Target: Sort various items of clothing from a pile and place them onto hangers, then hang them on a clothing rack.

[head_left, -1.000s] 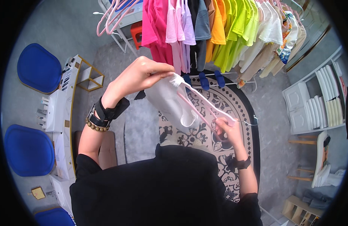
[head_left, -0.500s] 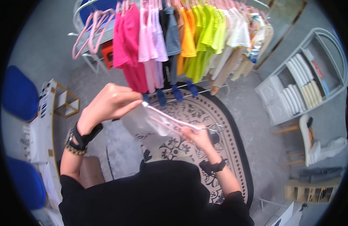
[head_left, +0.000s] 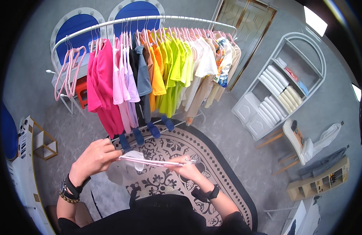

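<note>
Between my two hands a pink clothes hanger is held sideways, its metal hook pointing right. My left hand is closed with the fingertips pinching the hanger's left end. A thin white piece of cloth hangs at that end, seen edge-on, so its kind cannot be made out. My right hand wraps round the hanger close to the hook. Ahead of both hands stands a white clothes rack with shirts and trousers sorted by colour, from a bright pink top to white and beige.
Bare pink hangers hang at the rack's left end. Several blue slippers sit on its lower bar. A patterned rug lies below my hands. At the right are a grey shelf unit with folded clothes and a low wooden cubby.
My view has tilted up, showing more of the rack. Both hands appear lower and further left in the picture. The hanger has turned nearly level, still in both hands.
</note>
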The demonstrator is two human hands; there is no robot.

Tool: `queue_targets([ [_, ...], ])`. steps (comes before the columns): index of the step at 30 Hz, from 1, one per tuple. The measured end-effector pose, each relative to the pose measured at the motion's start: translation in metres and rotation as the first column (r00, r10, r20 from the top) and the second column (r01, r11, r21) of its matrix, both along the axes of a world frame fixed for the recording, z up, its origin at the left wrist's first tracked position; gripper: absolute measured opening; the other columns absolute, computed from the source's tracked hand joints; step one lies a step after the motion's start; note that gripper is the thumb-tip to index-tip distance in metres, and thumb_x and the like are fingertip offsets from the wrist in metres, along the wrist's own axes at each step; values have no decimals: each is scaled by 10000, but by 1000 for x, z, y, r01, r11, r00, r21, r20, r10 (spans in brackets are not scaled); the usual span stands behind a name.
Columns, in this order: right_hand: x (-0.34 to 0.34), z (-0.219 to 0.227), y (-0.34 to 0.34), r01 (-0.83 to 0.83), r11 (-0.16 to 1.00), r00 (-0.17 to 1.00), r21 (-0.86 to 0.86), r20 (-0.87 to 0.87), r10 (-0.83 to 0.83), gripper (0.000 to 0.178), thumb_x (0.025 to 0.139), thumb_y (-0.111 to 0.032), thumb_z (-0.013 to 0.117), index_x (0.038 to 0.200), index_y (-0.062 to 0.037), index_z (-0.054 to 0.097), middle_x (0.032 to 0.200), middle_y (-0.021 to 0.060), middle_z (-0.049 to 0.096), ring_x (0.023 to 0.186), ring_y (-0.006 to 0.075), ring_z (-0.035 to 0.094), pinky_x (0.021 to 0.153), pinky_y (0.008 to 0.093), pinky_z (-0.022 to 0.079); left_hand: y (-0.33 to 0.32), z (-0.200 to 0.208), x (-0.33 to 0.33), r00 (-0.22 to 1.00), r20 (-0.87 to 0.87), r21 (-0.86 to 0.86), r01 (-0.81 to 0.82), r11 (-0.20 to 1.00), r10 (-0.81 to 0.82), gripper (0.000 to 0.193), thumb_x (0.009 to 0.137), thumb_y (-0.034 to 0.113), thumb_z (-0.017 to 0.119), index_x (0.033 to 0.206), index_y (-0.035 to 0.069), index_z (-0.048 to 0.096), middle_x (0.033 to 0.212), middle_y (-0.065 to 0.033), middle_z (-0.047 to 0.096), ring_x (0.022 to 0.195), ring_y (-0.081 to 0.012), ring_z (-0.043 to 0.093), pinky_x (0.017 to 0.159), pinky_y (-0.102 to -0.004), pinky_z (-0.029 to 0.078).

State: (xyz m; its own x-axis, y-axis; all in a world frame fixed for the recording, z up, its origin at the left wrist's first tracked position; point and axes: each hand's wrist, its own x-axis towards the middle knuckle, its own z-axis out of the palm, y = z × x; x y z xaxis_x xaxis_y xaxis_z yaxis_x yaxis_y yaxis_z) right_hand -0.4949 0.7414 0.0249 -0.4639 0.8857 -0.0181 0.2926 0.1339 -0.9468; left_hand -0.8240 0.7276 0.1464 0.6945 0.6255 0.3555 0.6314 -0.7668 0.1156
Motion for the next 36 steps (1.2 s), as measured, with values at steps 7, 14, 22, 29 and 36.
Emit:
queue_targets([
  [7,-2,-12,-8,-55,979,986,197,163,22,129,872,-167,692,918,-61,750,594,144,613,477,230,559,508,346,446,-4,-39,-8,999,27,58,23,998,-25,143,682,62,717,715,61,578,595,-36,494,620,-220,542,556,-355,423],
  [14,-5,17,-7,-111,976,979,187,189,76,127,880,-152,673,901,-35,719,621,181,591,544,348,573,527,378,452,-5,-48,-9,997,78,156,-32,987,20,136,697,81,716,716,59,583,595,-35,511,584,-218,553,524,-341,431],
  [22,-7,3,-2,-188,960,963,206,232,138,112,873,-141,673,911,-45,717,664,184,610,620,363,608,545,391,464,-7,-51,15,987,162,165,-38,986,11,133,692,67,712,779,44,614,642,-51,597,631,-213,628,524,-328,471],
  [29,-6,-16,-9,-152,977,981,149,146,130,141,870,-89,673,986,-49,744,677,140,659,560,160,591,569,306,478,-14,-55,24,963,265,141,-88,986,48,159,671,44,686,816,43,619,669,-58,619,633,-228,638,542,-347,493],
  [36,2,-13,-4,-69,995,971,74,232,50,181,887,-194,686,888,-22,744,589,108,585,531,156,538,543,304,453,-12,-70,23,999,36,-48,-29,998,31,189,666,47,654,848,57,603,630,-52,568,601,-247,619,504,-373,471],
])
